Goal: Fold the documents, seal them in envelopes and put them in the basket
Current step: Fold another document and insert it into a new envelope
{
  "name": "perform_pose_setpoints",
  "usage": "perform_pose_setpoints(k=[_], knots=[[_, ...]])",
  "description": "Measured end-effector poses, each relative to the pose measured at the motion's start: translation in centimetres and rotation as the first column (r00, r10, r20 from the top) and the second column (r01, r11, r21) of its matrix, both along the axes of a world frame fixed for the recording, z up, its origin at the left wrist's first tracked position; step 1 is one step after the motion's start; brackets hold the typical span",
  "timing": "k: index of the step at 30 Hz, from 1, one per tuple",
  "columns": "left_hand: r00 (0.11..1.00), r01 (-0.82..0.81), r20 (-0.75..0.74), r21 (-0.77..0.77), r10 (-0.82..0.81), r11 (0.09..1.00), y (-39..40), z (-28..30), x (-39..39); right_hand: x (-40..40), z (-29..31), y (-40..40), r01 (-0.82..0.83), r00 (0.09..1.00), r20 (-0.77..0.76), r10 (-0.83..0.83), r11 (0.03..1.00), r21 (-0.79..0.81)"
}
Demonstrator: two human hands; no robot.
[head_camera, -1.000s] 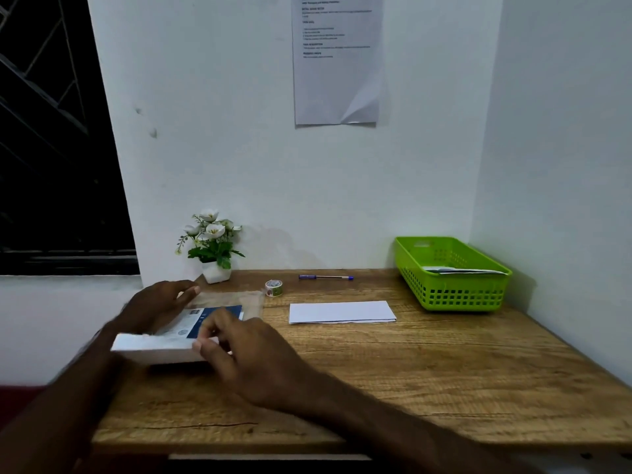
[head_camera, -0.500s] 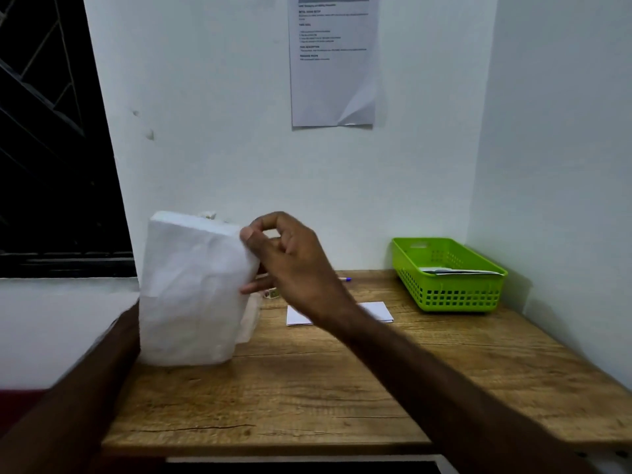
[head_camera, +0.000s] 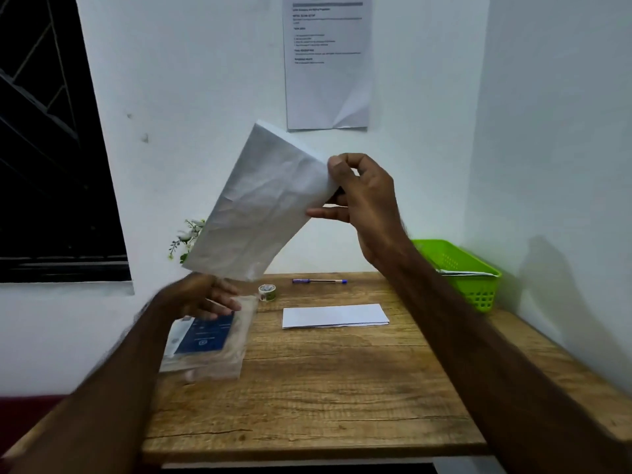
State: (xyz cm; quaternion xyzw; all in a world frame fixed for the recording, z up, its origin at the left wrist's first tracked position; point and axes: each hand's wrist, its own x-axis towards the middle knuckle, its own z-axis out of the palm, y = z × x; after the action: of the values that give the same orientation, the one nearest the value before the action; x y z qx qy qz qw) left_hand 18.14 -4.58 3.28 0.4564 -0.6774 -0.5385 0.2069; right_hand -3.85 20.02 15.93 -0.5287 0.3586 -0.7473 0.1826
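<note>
White envelope is held above the counter, pinched by the right hand. Left hand, blurred, presses the packet. Support the envelope's lower edge before inserting the folded document.

white walls, wooden desk (worn); dark window

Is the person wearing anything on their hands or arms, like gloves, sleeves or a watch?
No. Both the left hand and the right hand are bare, with no gloves, rings or watch visible. Both forearms are uncovered too; no sleeve shows in the picture.
</note>
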Motion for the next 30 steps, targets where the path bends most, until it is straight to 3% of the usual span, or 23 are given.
perform_pose_setpoints(k=[2, 4, 6, 9, 12, 15, 16, 20, 23, 25, 28, 30], knots=[[0.966, 0.085, -0.258, 0.272, -0.012, 0.958, 0.3, 0.0, -0.3, -0.9, -1.0, -1.0, -0.019, 1.000, 0.019, 0.019, 1.000, 0.025], [0.930, 0.072, -0.361, 0.361, 0.068, 0.930, -0.6, -0.8, -1.0, -2.0, -2.4, -2.2, -0.047, 0.997, 0.063, 0.043, 0.997, 0.065], [0.947, 0.106, -0.321, 0.357, 0.016, 0.928, -0.9, -1.2, -2.3, -3.2, -3.8, -3.3, -0.106, 0.985, 0.143, 0.091, 0.989, 0.099], [0.950, 0.298, -0.200, 0.342, -0.241, 0.891, 0.9, -0.8, -4.5, -5.2, -5.8, -4.7, -0.248, 0.928, 0.316, 0.200, 0.961, 0.119], [0.834, 0.551, -0.224, 0.277, -0.504, 0.787, 1.9, -0.6, -6.2, -6.6, -7.7, -5.8, -0.350, 0.852, 0.456, 0.258, 0.928, 0.128], [0.696, 0.718, -0.239, 0.203, -0.677, 0.666, 2.5, -0.2, -7.5, -7.1, -8.6, -6.4, -0.385, 0.807, 0.531, 0.259, 0.912, 0.140], [0.687, 0.727, -0.215, 0.190, -0.694, 0.660, 3.2, -0.3, -8.1, -7.2, -8.8, -6.5, -0.392, 0.800, 0.540, 0.262, 0.910, 0.138], [0.884, 0.459, -0.154, 0.096, -0.442, 0.883, 4.8, -1.2, -9.5, -7.4, -9.5, -6.7, -0.399, 0.794, 0.551, 0.258, 0.904, 0.152], [0.865, 0.467, -0.249, 0.085, -0.435, 0.880, 4.8, -0.6, -8.0, -7.1, -10.0, -6.7, -0.396, 0.791, 0.571, 0.219, 0.895, 0.205], [0.907, 0.349, -0.251, 0.000, -0.338, 0.937, 4.7, -0.1, -6.8, -7.2, -10.3, -7.0, -0.392, 0.803, 0.570, 0.171, 0.873, 0.291], [0.959, 0.185, -0.182, -0.175, -0.216, 0.967, 4.3, -0.1, -5.7, -7.5, -10.7, -6.9, -0.378, 0.863, 0.489, 0.125, 0.803, 0.462], [0.983, 0.119, -0.105, -0.280, -0.153, 0.953, 3.6, 0.0, -5.3, -7.5, -11.0, -6.7, -0.305, 0.930, 0.352, 0.102, 0.749, 0.588]])
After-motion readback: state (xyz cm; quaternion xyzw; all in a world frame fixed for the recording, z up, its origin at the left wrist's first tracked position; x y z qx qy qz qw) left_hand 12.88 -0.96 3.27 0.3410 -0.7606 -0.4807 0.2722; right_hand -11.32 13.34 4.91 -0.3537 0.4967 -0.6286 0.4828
